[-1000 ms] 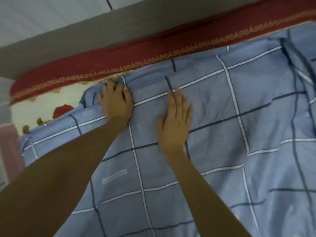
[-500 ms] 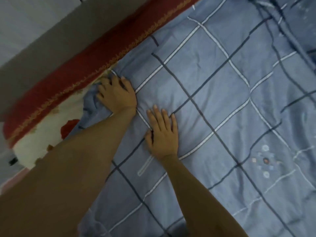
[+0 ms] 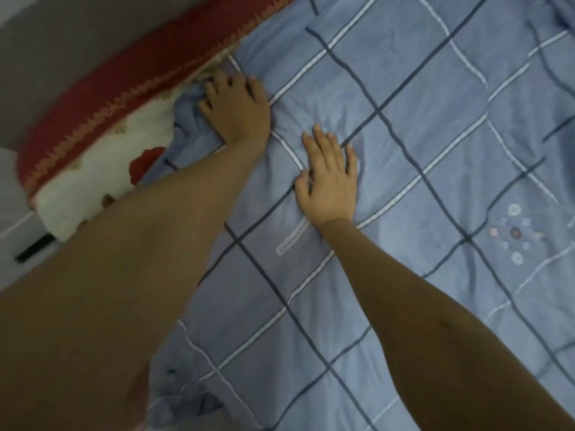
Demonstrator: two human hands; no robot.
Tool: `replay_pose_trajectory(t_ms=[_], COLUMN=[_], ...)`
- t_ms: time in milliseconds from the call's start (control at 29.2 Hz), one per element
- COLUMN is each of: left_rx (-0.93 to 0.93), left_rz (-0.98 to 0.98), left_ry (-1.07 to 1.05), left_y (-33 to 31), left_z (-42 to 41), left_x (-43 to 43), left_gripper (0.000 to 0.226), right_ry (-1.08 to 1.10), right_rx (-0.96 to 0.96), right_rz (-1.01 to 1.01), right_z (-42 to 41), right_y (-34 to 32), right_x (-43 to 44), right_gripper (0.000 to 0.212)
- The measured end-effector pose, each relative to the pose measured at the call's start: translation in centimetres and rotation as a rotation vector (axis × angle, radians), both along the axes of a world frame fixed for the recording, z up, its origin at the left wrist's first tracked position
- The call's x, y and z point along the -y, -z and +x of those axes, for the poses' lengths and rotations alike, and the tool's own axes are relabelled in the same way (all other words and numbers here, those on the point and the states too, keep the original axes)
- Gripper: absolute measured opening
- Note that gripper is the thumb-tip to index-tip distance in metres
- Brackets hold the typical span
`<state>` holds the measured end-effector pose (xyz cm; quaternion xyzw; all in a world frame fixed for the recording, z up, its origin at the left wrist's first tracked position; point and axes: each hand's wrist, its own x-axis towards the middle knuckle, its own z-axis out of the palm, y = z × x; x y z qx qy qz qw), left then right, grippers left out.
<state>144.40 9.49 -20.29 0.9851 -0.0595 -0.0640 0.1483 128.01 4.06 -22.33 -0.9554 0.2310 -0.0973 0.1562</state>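
A blue quilt [image 3: 420, 150] with a grid of white and dark lines covers the bed. My left hand [image 3: 238, 108] lies on the quilt's bunched corner near the bed's edge, fingers bent down into the folds. My right hand [image 3: 329, 178] presses flat on the quilt a little to the right, fingers spread and mostly straight. Both forearms reach in from the bottom of the view.
A mattress sheet [image 3: 102, 157] with a white floral top and a red side with gold trim [image 3: 124, 79] shows left of the quilt. A grey wall [image 3: 62, 42] runs beyond it. A small embroidered motif [image 3: 513, 234] sits on the quilt at right.
The view has swung and tilted. My left hand's fingers have curled deeper into the bunched corner; my right hand has slid slightly back toward me while staying flat on the quilt.
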Motion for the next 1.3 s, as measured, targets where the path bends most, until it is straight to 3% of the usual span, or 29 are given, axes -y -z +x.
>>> replay_pose_trajectory(t_ms=[137,343,514,686,960,1131,1303], left_rx=[0.083,0.115,0.189,0.306,0.301,0.292,0.4], left_rz=[-0.019,0.025,-0.017,-0.024,-0.058,-0.082,-0.178], left_ry=[0.274,0.194,0.01,0.015,0.053,0.039,0.12], left_y=[-1.5,0.2,2.0,3.1,3.2,3.1,2.2], left_z=[-2.3,-7.0,-7.0,-6.9,-6.5,-6.6,-5.7], left_x=[-6.4,-18.2,-17.0,-16.9,-16.8,-17.1,-19.1], left_gripper=[0.047,0.043,0.036,0.036,0.038,0.034,0.029], right_ry=[-0.01,-0.033,-0.046,-0.055,-0.121,-0.447,-0.454], right_rx=[0.016,0.012,0.031,0.02,0.001,-0.225,-0.421], right_rz=[-0.005,0.021,0.006,-0.034,-0.134,-0.108,-0.233], right_z=[-0.4,-0.7,-0.5,-0.4,3.4,11.3,14.5], right_y=[0.1,0.0,0.2,0.5,-2.0,-4.4,-5.9], right_x=[0.5,-0.5,-0.2,-0.2,-0.2,-2.4,-3.8], right_gripper=[0.059,0.058,0.058,0.058,0.046,0.049,0.036])
